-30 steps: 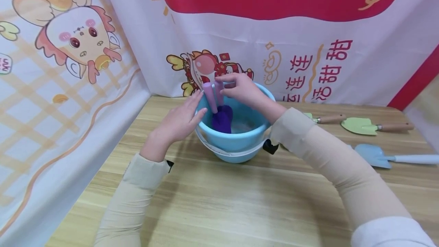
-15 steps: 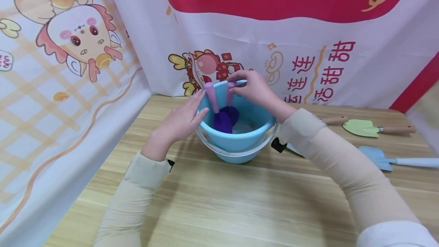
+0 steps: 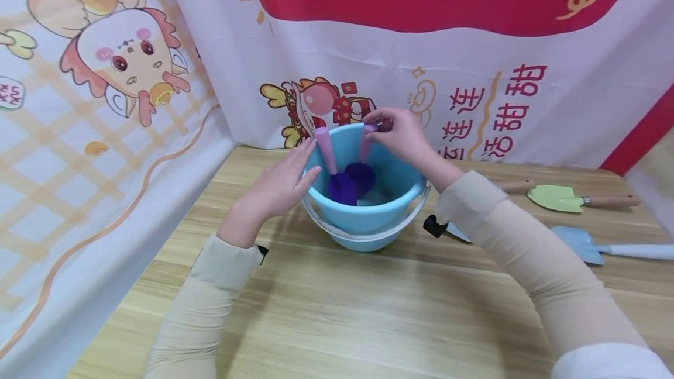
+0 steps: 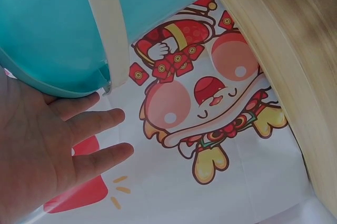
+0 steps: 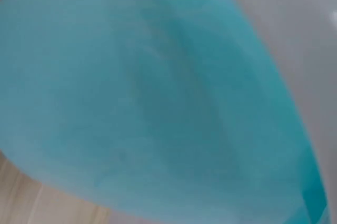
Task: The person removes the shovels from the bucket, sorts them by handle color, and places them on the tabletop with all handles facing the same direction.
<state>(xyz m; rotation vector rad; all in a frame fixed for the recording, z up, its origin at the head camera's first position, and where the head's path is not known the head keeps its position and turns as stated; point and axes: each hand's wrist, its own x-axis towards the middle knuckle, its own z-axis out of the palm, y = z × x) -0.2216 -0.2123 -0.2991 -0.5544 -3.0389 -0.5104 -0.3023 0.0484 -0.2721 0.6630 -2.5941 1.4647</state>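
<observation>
A light blue bucket (image 3: 344, 222) with a white carrying handle (image 3: 379, 235) stands upright on the wooden table. Two toy shovels with purple blades and pink handles lean inside it. My right hand (image 3: 402, 136) pinches the top of the right shovel's handle (image 3: 366, 146), near the far rim. The left shovel (image 3: 342, 188) leans against the inner wall at the left. My left hand (image 3: 276, 183) rests on the bucket's left rim with extended fingers; in the left wrist view the spread fingers (image 4: 97, 124) touch the rim. Only the bucket's outer wall (image 5: 131, 103) fills the right wrist view.
To the right lie a light green trowel (image 3: 555, 198) with a wooden handle and a light blue shovel (image 3: 576, 244) with a white handle. Another wooden handle (image 3: 513, 186) is partly hidden by my right arm. Printed cloth (image 3: 337, 45) hangs behind and at the left.
My right hand has moved right with the shovel it pinches, spreading the two pink handles and purple blades apart inside the bucket. My left hand stays on the rim.
</observation>
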